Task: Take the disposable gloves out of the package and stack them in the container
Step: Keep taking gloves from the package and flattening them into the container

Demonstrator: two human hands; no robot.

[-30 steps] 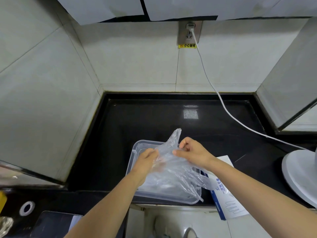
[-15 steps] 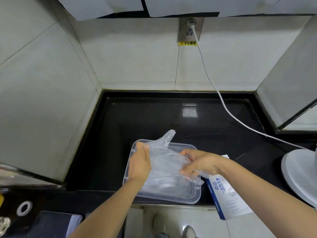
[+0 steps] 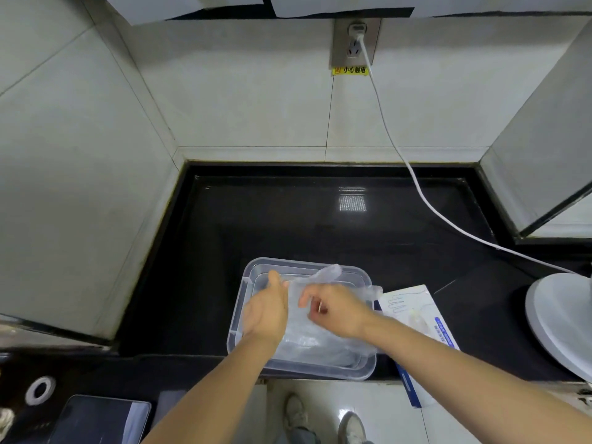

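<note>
Gently: my right hand (image 3: 336, 310) pinches the glove (image 3: 330, 272), left hand (image 3: 266, 312) hold hidden; I'd lay it flat in the container (image 3: 320, 374).

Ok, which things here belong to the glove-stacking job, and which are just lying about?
Job: clear glove, held by left hand and right hand; clear container under it; glove package beside the container.
Lying about: white cable; wall socket; white round base; dark tablet; shoes.
</note>
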